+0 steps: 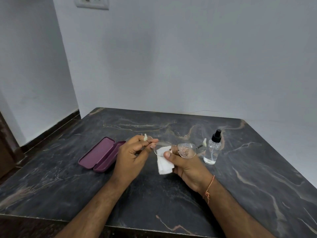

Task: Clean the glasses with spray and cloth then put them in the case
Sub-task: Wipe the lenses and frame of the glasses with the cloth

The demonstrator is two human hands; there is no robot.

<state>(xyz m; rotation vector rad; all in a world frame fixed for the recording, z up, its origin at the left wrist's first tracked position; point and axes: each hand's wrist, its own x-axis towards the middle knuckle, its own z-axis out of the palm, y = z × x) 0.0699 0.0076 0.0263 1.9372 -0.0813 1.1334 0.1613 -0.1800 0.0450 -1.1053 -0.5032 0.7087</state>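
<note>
Thin-rimmed glasses [186,150] are held above the dark marble table [171,194], lenses facing me; the right lens carries spray droplets. My left hand [132,157] pinches the left end of the frame near the hinge. My right hand [185,164] grips a folded white cloth [163,164] and presses it behind the left lens near the bridge, thumb on the front. A clear spray bottle [212,150] with a black nozzle stands upright just right of the glasses. An open purple case [101,154] lies flat to the left of my left hand.
The table meets a white wall at the back. Its left edge drops to a floor with dark skirting. A wall socket [91,2] sits high on the wall. Bare marble stretches to the right and towards me.
</note>
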